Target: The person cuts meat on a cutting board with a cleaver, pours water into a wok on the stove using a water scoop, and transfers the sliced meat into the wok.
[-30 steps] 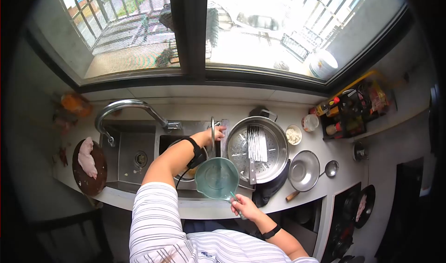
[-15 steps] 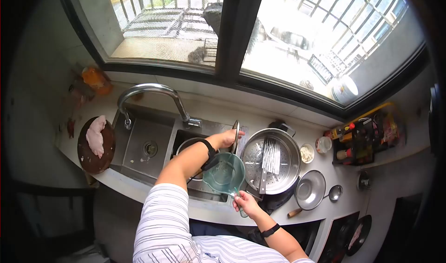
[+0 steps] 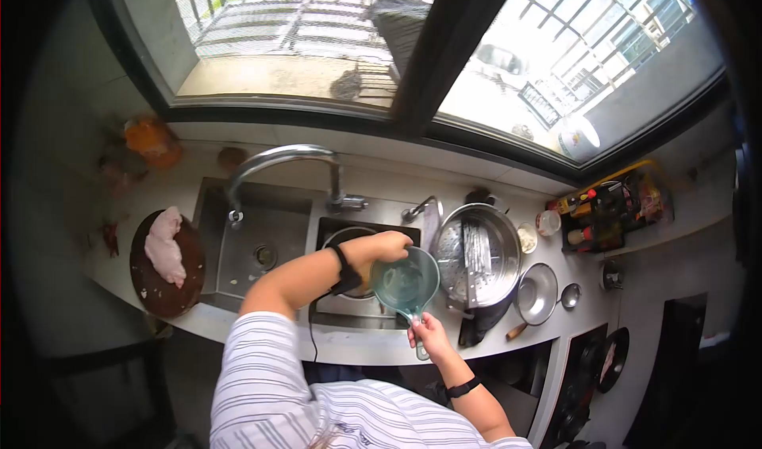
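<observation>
A translucent green water dipper (image 3: 406, 282) is held over the right side of the sink by my right hand (image 3: 429, 337), whose fingers wrap its handle. My left hand (image 3: 385, 247) is at the dipper's upper left rim with its fingers curled there; their tips are partly hidden. Below my left forearm, a round pot (image 3: 349, 235) sits in the smaller sink basin, mostly covered by the arm and dipper. A lid (image 3: 432, 211) with a metal knob stands on edge behind the dipper, beside the steamer pot (image 3: 508, 286).
A cleaver (image 3: 471, 290) lies across the steamer pot. To its right are a strainer (image 3: 537, 294), a ladle (image 3: 571, 295) and a small bowl (image 3: 527, 238). Raw meat (image 3: 165, 246) rests on a round cutting board (image 3: 151, 302) at left. The faucet (image 3: 282, 154) arches over the sink.
My left hand has let go of the lid and come down to the dipper's rim. My right hand still holds the dipper's handle. The camera view has shifted.
</observation>
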